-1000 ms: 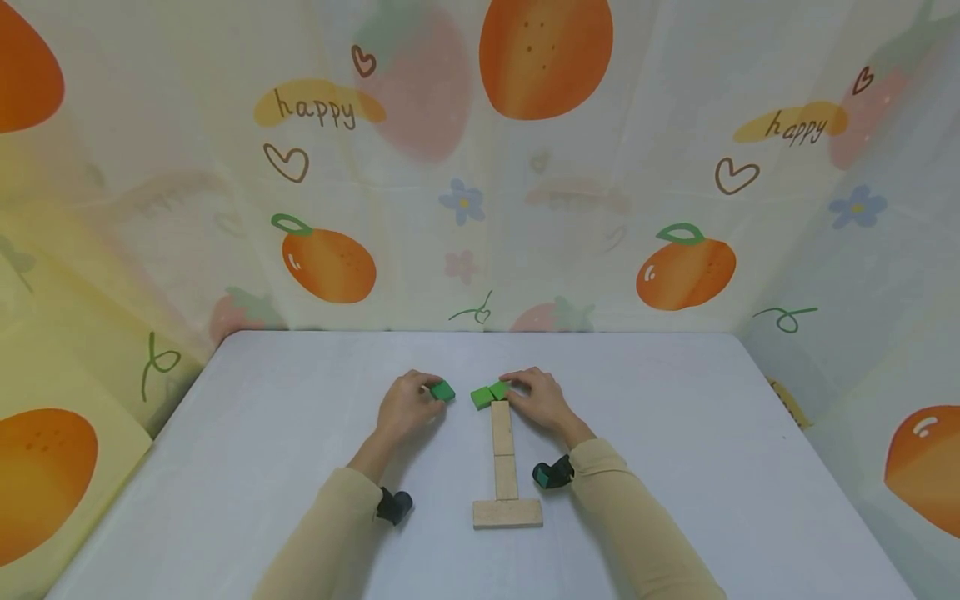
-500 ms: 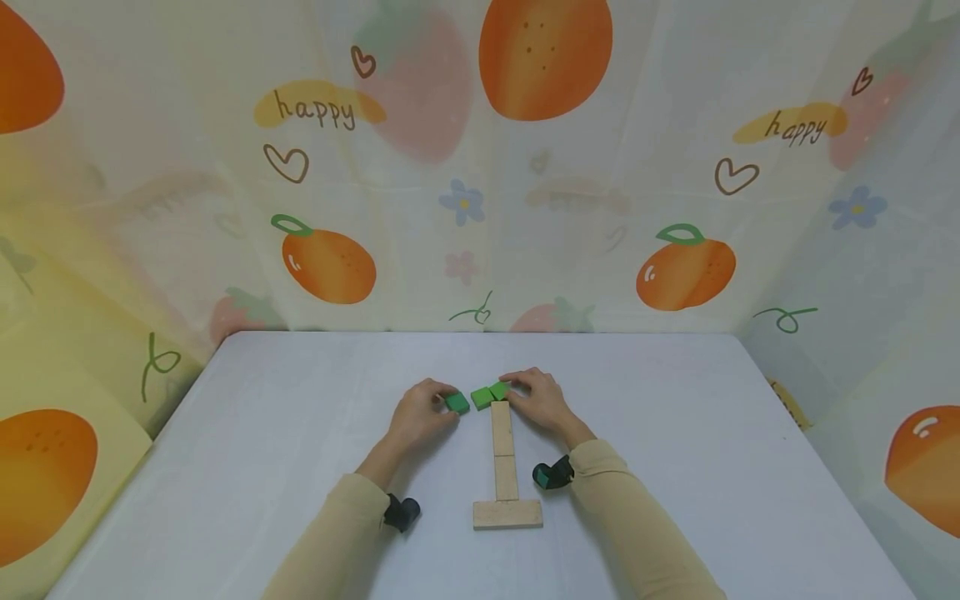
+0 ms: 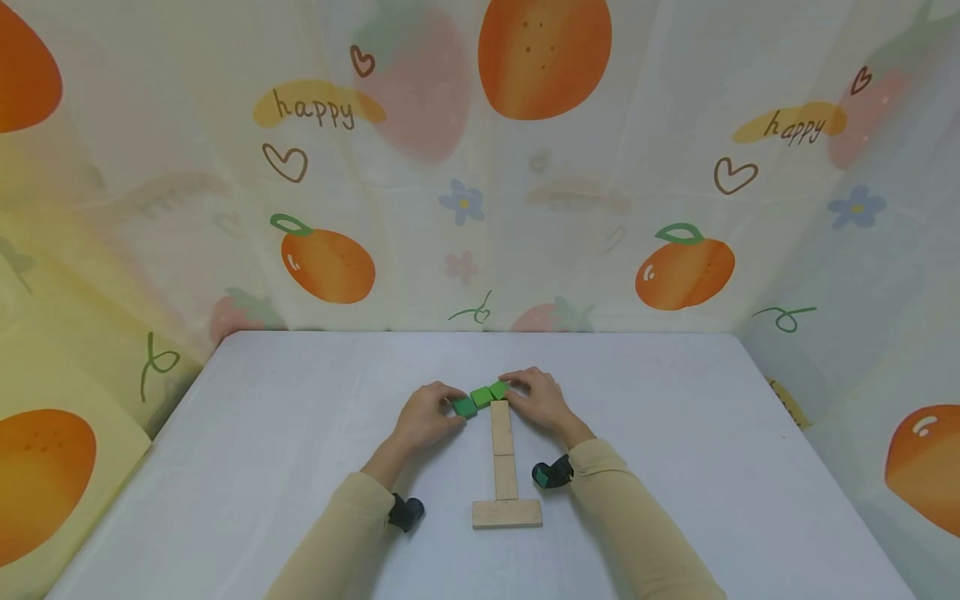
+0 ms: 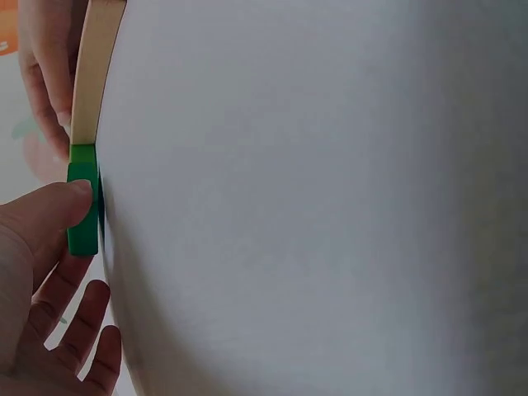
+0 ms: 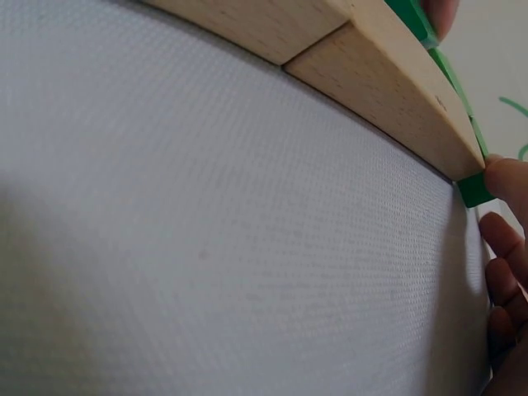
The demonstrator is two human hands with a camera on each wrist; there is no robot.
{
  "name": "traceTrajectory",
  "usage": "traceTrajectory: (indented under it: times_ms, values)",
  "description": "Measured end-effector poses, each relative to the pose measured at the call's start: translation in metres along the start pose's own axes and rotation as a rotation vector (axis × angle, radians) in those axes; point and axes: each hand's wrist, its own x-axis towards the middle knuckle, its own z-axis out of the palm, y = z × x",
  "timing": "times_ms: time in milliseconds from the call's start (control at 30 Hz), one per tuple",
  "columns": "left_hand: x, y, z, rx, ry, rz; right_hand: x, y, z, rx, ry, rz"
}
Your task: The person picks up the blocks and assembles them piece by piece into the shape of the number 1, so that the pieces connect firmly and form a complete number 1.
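Note:
My left hand [image 3: 427,415] pinches a dark green block [image 3: 465,407] between thumb and fingers. In the left wrist view the thumb lies across this dark green block [image 4: 82,235]. A lighter green block [image 3: 482,397] sits against its right side. Beyond it, a third green block [image 3: 498,389] is held by my right hand [image 3: 542,400] at its right end. The three form a slanting row at the far end of an upright wooden strip of two blocks, the upper block [image 3: 500,427] and the lower block [image 3: 506,477]. A wooden crosspiece [image 3: 507,514] lies at the near end.
All the blocks lie on a white-covered table [image 3: 645,500]. A patterned cloth [image 3: 420,267] with fruit prints hangs along the back and sides. Black wrist cameras, a left camera [image 3: 407,513] and a right camera [image 3: 553,473], stick out inward from the sleeves.
My left hand has brought the dark green block rightward and nearer, up against the row of green blocks. The right hand and the wooden blocks stay where they were.

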Motion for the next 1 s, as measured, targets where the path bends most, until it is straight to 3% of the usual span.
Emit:
traceTrajectory:
  times_ms: [1000]
  values:
    - [0.0018, -0.0012, 0.0031, 0.015, 0.004, 0.008, -0.0001, -0.0028, -0.0005, -0.009, -0.018, 0.038]
